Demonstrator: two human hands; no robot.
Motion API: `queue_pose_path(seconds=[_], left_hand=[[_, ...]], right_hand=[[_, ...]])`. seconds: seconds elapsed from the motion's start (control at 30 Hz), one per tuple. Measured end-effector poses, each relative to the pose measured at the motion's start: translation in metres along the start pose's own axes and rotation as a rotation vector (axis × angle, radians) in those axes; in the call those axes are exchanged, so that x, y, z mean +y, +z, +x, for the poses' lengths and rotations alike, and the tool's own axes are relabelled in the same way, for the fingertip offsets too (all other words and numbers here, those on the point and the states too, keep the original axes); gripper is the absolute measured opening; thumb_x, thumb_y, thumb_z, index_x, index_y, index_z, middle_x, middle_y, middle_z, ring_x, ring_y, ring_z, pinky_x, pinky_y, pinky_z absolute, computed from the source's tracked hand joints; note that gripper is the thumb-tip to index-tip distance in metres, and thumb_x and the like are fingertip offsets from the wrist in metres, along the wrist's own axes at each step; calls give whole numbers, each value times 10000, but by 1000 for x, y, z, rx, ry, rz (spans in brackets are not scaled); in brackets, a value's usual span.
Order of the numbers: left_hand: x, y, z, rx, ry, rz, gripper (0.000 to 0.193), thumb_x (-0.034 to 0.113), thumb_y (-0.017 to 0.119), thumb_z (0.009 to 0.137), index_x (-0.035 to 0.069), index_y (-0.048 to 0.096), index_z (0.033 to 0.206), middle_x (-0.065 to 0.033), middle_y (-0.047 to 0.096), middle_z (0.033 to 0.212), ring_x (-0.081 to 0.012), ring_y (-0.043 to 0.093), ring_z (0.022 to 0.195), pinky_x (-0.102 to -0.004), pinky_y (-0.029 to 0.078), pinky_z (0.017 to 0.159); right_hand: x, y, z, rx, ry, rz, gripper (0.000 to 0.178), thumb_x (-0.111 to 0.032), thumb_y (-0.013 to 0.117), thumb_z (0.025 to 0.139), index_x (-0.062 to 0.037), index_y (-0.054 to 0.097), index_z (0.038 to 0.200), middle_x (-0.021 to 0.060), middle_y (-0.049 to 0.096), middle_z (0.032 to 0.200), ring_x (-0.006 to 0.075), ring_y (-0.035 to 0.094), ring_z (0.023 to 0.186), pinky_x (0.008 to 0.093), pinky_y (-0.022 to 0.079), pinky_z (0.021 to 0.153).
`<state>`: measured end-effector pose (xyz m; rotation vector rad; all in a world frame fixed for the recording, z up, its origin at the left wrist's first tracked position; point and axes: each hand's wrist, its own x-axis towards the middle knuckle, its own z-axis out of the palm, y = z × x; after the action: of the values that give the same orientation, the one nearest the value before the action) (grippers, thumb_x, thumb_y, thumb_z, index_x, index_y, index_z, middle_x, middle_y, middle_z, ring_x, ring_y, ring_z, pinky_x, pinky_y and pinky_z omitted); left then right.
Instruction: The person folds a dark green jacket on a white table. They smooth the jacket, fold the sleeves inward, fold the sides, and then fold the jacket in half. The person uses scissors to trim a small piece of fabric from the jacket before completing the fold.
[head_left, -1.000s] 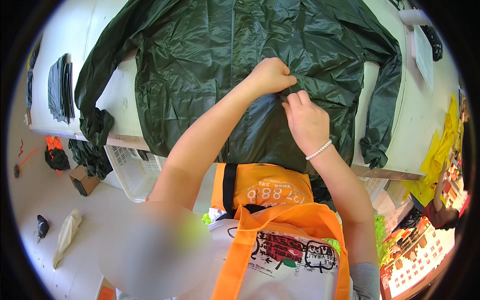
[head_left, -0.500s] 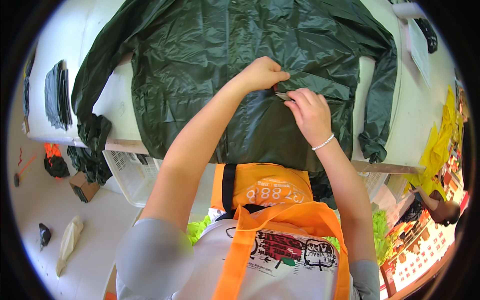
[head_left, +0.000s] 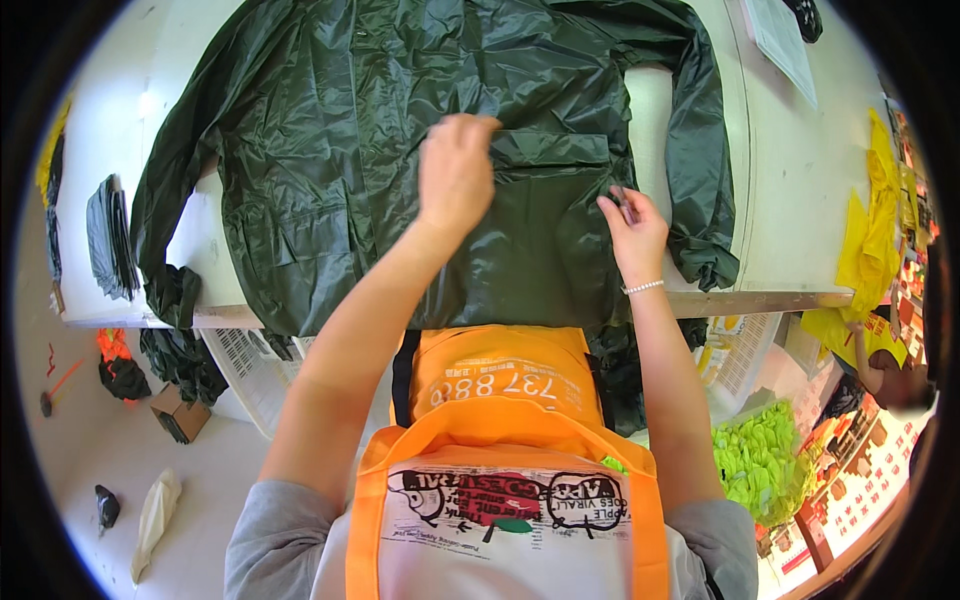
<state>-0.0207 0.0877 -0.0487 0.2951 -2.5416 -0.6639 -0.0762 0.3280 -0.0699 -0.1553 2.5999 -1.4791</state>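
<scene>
Pocket flap (head_left: 550, 149): work apparently shifted.
Right hand (head_left: 638, 235), pinching small tool (head_left: 623, 206), parted toward four o'clock; left hand's (head_left: 458, 172) fingers I couldn't discern.

Glossy, crinkled, plastic-looking dark green jacket (head_left: 385, 165)

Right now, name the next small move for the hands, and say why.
I'd probably slide the left hand along to steady the pocket flap: the right hand, holding a small dark item, is just below the flap's right end, while the left is by its other end.
</scene>
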Motion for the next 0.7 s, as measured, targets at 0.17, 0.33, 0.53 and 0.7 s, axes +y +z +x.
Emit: queue_pose_path(seconds=[0.17,0.33,0.53,0.7], left_hand=[[73,51,-15,-246,125,-295,200,37,642,698,55,645,897,-80,574,892,-271,555,842,-363,471,759],[76,81,-18,-273,-19,-203,174,143,718,687,112,695,857,-35,588,858,-241,570,830,-354,484,725],[87,90,-15,-212,-116,-143,117,169,730,676,107,704,772,-33,595,793,-225,580,767,-347,487,665],[75,88,-5,-333,-358,-350,96,156,694,692,74,671,736,-49,590,772,-216,575,700,-334,472,640]], right_hand=[[-1,-4,18,-125,72,44,170,-115,665,835,39,600,860,58,588,678,96,513,603,261,434,582],[17,-11,28,-156,99,183,203,-168,644,859,28,592,842,11,551,641,66,461,582,242,404,553],[15,-32,27,-253,-6,225,274,-240,615,888,17,550,958,28,567,712,82,481,608,237,418,570],[16,-40,29,-326,-150,28,221,-212,608,886,-9,540,940,109,606,788,210,578,669,310,469,631]])
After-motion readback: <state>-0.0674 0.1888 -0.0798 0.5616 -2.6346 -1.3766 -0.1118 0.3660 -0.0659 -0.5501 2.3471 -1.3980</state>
